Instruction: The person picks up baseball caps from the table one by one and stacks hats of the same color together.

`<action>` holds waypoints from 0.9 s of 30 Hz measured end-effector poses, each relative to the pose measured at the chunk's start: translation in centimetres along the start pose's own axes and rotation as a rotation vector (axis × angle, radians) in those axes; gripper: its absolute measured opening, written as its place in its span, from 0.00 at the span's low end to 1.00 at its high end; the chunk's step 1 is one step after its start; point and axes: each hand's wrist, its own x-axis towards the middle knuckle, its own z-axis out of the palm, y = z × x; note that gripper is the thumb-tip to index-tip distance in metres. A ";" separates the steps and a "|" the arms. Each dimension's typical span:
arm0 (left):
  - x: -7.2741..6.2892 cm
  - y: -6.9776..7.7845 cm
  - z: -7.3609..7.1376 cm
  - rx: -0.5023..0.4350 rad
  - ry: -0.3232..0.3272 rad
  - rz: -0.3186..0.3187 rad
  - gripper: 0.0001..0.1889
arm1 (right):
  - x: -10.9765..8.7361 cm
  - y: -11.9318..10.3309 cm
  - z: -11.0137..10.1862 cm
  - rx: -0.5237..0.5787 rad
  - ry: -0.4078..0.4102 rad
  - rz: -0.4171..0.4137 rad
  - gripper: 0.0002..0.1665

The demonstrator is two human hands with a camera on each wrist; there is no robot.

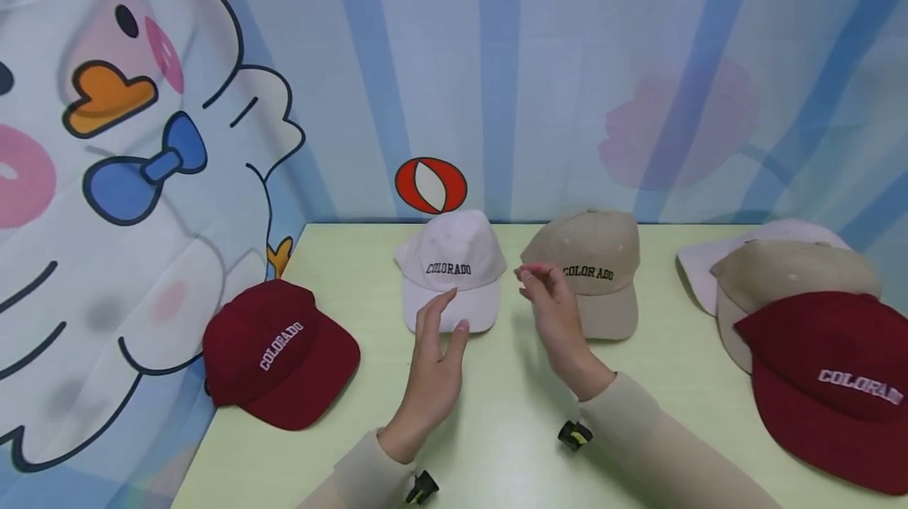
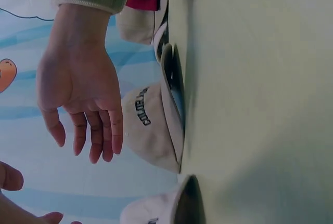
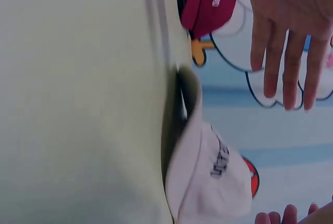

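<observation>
The pale table (image 1: 511, 422) bears a red cap (image 1: 280, 355), white cap (image 1: 455, 247), beige cap (image 1: 601, 251) and cap pile (image 1: 816, 351)

Pale green table (image 1: 511, 430) before a blue-striped backdrop (image 1: 560, 99)
Left of the table, a printed white bird (image 1: 142, 273); behind it, a red-and-white oval (image 1: 431, 186).

Booth-like setting — cartoon backdrop (image 1: 567, 60), pale table (image 1: 504, 422)

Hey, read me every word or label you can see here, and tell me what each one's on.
"COLORADO": front of the white cap.
"COLORADO": front of the beige cap.
"COLORADO": front of the left dark red cap.
"COLORAD", last letter unclear: front of the right dark red cap.
In the wrist views, the cap lettering is too blurred to read fully.
</observation>
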 end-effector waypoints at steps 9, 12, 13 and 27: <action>-1.0 -2.2 -3.9 0.052 0.154 -0.054 0.22 | -2.4 2.4 5.4 0.100 -0.111 0.187 0.16; -1.4 -2.9 -5.5 0.066 0.202 -0.083 0.21 | -3.1 2.9 6.8 0.145 -0.207 0.276 0.18; -1.5 -3.1 -6.2 0.075 0.217 -0.089 0.21 | -3.3 3.1 7.2 0.157 -0.243 0.300 0.20; -1.6 -4.2 -14.0 0.174 0.478 -0.124 0.21 | -5.5 4.8 11.8 0.380 -0.548 0.531 0.39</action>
